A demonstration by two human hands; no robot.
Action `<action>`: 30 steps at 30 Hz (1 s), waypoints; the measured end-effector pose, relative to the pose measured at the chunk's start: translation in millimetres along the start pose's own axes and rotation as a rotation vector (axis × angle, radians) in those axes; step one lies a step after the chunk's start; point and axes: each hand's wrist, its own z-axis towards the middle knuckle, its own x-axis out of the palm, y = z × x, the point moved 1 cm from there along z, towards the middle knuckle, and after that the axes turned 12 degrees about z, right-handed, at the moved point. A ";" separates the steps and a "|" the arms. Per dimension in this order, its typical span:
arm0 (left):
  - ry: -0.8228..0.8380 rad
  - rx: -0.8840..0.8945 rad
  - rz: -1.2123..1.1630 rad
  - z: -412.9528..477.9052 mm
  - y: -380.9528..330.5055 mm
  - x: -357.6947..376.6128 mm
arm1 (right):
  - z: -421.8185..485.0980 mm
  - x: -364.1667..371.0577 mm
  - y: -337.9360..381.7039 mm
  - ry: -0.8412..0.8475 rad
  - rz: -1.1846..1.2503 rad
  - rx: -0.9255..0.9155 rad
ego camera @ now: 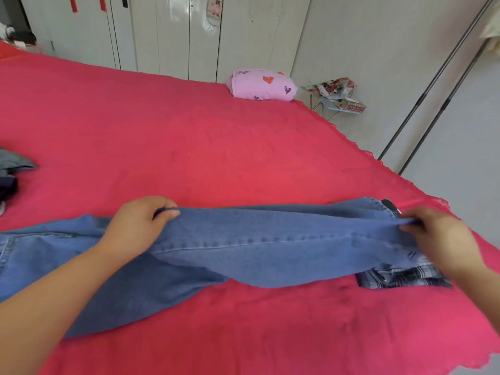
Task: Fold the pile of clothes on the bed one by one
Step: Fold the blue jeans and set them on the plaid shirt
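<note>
Blue jeans (pixel 243 247) lay across the lower frame on the red bed (pixel 189 136). The left hand (pixel 138 223) and right hand (pixel 441 239) pinched their upper edge with curled fingers. A folded pink garment (pixel 261 85) sat upper right; a plaid garment (pixel 400 277) lay beneath the jeans.

Matt blue denim jeans (pixel 257 253), seams stitched; matt red cloth bed cover (pixel 189 136), lace-edged; soft pink printed cloth bundle (pixel 262 85); glossy wardrobe doors (pixel 167 36); smooth metal poles (pixel 433 85).

pale wardrobe doors (pixel 167 36) at the back, plain wall (pixel 365 36) beside them, two metal poles (pixel 437 77) slanting right.
</note>
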 end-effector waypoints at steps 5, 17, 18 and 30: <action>-0.046 -0.079 0.012 38.5 2.6 9.7 | 69.6 -23.9 1.5 -0.074 0.204 0.088; -0.053 -0.164 0.292 72.8 27.8 96.6 | 141.7 112.2 -1.1 -0.109 0.193 0.245; -0.028 -0.122 0.276 66.1 30.5 96.4 | 134.9 126.0 -1.2 -0.080 0.192 0.209; 0.519 0.098 0.560 -60.5 75.8 52.8 | -27.1 184.1 126.2 0.209 0.377 -0.314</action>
